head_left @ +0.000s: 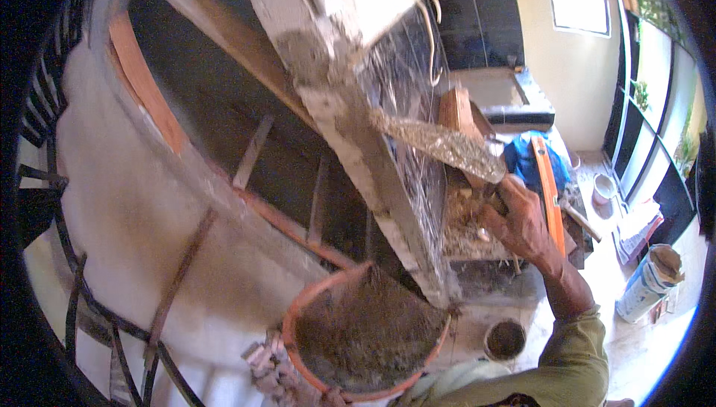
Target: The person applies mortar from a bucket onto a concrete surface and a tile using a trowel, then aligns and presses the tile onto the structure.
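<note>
Gripping a trowel [446, 149], its handle [495, 202] seemingly half hidden.

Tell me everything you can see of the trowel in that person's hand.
The trowel has a long blade, apparently metal, coated in rough grey-brown material that looks like mortar. Its handle is mostly hidden in the right hand, which grips it. In the picture, the blade slants up and left from the fist, its far end by the plastered ledge; whether the two touch, I cannot tell.
</note>
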Demonstrator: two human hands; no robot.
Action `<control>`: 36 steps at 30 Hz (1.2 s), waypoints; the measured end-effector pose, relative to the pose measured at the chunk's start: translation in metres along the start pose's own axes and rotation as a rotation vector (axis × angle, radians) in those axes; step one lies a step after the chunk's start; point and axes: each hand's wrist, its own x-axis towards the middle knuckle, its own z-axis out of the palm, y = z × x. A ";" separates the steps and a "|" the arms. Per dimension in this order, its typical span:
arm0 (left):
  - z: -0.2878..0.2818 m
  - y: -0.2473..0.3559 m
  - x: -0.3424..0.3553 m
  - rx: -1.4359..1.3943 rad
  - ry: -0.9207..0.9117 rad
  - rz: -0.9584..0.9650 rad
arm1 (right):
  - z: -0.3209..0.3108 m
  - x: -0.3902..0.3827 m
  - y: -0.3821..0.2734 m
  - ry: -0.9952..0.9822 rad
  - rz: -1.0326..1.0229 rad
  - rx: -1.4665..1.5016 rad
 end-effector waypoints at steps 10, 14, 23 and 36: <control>-0.014 0.008 -0.078 0.140 0.348 -0.216 | 0.032 -0.061 0.019 -0.183 0.265 0.032; -0.030 -0.009 -0.093 0.054 0.244 -0.190 | 0.042 -0.089 0.032 -0.250 0.271 -0.022; -0.045 -0.029 -0.092 0.533 0.060 0.750 | 0.037 -0.088 0.031 -0.301 0.278 -0.033; -0.031 -0.026 -0.080 0.259 0.076 0.303 | 0.008 -0.024 0.002 -0.307 0.317 -0.006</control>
